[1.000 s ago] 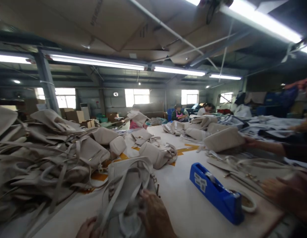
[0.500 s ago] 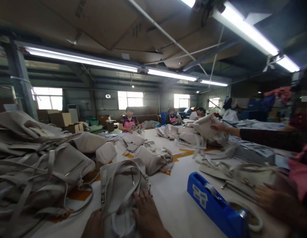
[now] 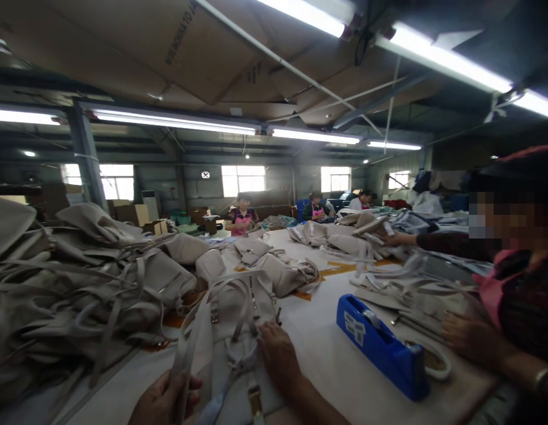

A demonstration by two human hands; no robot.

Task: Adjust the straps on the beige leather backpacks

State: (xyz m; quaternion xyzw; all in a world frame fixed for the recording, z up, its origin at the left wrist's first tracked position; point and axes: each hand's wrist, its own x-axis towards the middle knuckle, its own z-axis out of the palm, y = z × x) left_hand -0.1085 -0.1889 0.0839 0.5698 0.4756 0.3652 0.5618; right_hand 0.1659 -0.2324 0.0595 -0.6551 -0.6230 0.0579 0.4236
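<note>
while the beige backpack (image 3: pixel 232 330) lies flat on the white table (image 3: pixel 327 366), its long axis is seen to run away from the body, bottom end nearest, top end toward the far heap. the left hand (image 3: pixel 161 401) is found at the near edge, fingers curled shut around one shoulder strap (image 3: pixel 189 345), which is held off to the left of the bag body. the right hand (image 3: pixel 278 360) is laid palm down on the right side of the backpack, fingers spread and closed on nothing; it is the nearer hand to the bag's middle and to the metal buckles. just right of it, apart from the bag, a blue tape dispenser (image 3: pixel 382 348) is noted, lying at a slant. beyond that, a co-worker's hand (image 3: pixel 466 336) rests on loose straps and flat pieces. to the left a heap of beige bags (image 3: pixel 79 277) is piled, touching the table. more bags (image 3: pixel 278 271) are recorded farther up the table. seated people (image 3: pixel 242 217) are seen at the far end, under the windows.
</note>
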